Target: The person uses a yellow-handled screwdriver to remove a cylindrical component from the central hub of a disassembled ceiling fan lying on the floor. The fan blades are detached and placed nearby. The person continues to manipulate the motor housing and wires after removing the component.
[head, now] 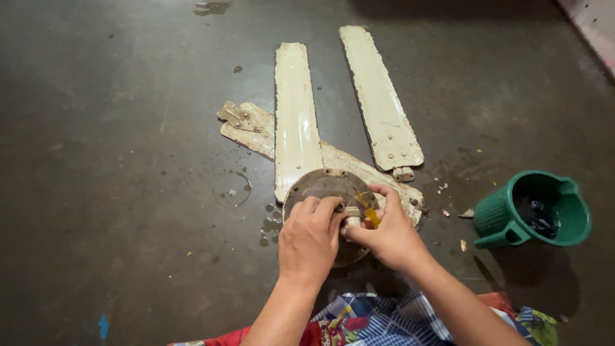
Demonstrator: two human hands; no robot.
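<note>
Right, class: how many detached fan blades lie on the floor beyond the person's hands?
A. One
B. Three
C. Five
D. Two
B: two cream blades lie side by side pointing away, and a third blade lies crosswise beneath them, behind the round motor plate.

We are reaching both forearms forward, our left hand (309,238) curling knuckles-up, our right hand (388,232) pinching beside it, fingertips touching.

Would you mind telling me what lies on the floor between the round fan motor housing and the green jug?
In the head view, between the round motor housing and the green jug lie the end of a cream fan blade, then wet floor with a few small scraps.
</note>
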